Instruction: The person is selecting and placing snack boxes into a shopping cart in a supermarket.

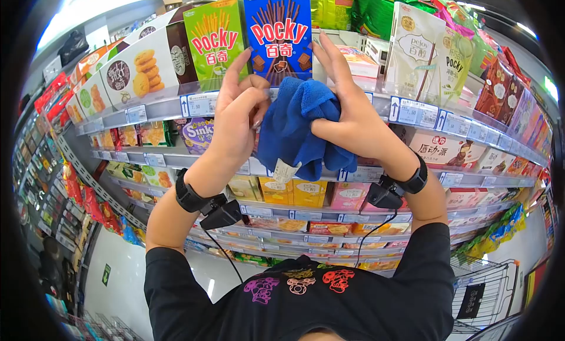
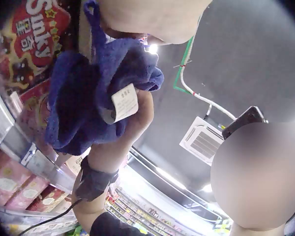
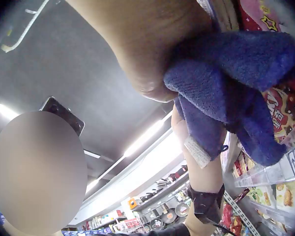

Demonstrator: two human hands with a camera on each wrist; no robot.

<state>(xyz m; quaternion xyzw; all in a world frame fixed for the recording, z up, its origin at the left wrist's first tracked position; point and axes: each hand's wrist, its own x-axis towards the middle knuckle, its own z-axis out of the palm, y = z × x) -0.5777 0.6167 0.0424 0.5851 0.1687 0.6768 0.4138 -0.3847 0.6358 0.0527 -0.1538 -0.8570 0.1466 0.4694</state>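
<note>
A blue Pocky box [image 1: 279, 35] stands upright at the front of the top shelf, between my two hands. My left hand [image 1: 238, 108] is at its left edge, one finger reaching up along the side while other fingers bend beside the cloth. My right hand [image 1: 347, 102] holds a bunched blue cloth [image 1: 303, 126] under its thumb, and its long fingers extend up by the box's right edge. The cloth hangs in folds before the shelf edge, a white label [image 1: 286, 171] at its bottom. In the right wrist view the cloth [image 3: 226, 83] covers part of the left arm.
A green Pocky box [image 1: 215, 40] stands directly left of the blue one, with cookie boxes [image 1: 141, 67] farther left. Pale Pejoy boxes [image 1: 415, 49] are to the right. Price tags [image 1: 200, 105] line the shelf edge, lower shelves hold more snacks, and a shopping cart [image 1: 485, 294] stands behind at right.
</note>
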